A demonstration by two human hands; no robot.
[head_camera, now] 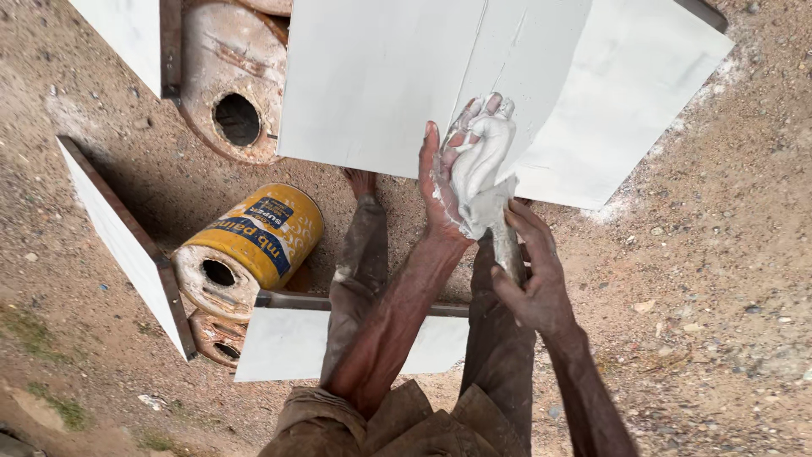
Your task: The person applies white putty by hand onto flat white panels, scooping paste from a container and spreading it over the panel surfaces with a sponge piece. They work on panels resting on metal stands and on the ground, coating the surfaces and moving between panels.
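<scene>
Putty (484,156) across left fingers (493,106)

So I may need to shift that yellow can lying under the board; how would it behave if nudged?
The yellow can lies on its side on sloping dirt, so it would probably roll. The open hole in its end suggests it is empty and light. Neighbouring cans might stop it.

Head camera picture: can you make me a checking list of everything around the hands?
Surface: sandy, gravelly ground.
Job's things: large white board; white paste heaped on the left hand; putty knife.
Clutter: yellow tin on its side, rusty drum, smaller white boards.
Fingers: left hand flat, coated with paste; right hand gripping the knife.
Cables: nothing seen.
Surroundings: bare foot, dusty trousers.
</scene>
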